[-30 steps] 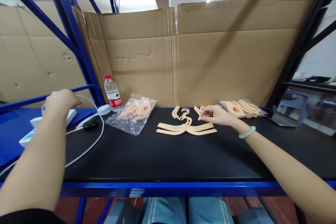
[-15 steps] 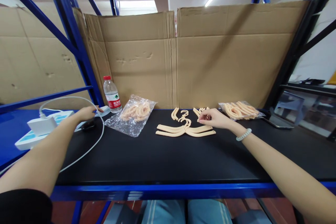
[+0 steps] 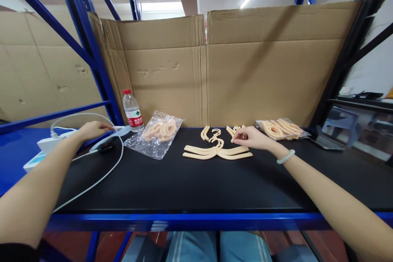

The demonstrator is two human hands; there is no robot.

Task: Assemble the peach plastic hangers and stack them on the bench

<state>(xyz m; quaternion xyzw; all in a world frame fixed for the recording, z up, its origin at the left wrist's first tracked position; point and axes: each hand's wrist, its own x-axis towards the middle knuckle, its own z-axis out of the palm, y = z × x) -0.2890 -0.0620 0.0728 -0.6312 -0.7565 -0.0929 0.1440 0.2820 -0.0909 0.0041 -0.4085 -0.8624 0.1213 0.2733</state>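
Observation:
My left hand [image 3: 94, 130] reaches over the white cable [image 3: 120, 153] at the left, fingers stretched toward a pale, flat white piece [image 3: 124, 130]. Whether it touches either is unclear. My right hand [image 3: 250, 137], thumb and fingers bent together, is at the right end of the beige hanger parts; anything between the fingertips is hidden. Just left of and below it, two hangers with curved arms [image 3: 199, 155] and hooks [image 3: 219, 143] lie side by side. Behind them are loose hooks [image 3: 216, 132], a pair of curved pieces [image 3: 204, 132] and several more pieces [image 3: 229, 130], partly hidden by my right hand.
A clear bag of beige parts [image 3: 161, 131] lies left of the hangers, and another bag [image 3: 281, 128] lies to the right. A water bottle [image 3: 133, 112] stands at the back left. A white power strip [image 3: 32, 161] sits left; cardboard [image 3: 162, 69] walls the back.
My left hand has shifted slightly left, its fingers straighter. The cable loop has moved, and the power strip appears slightly shifted. My right hand and the hangers stay nearly still.

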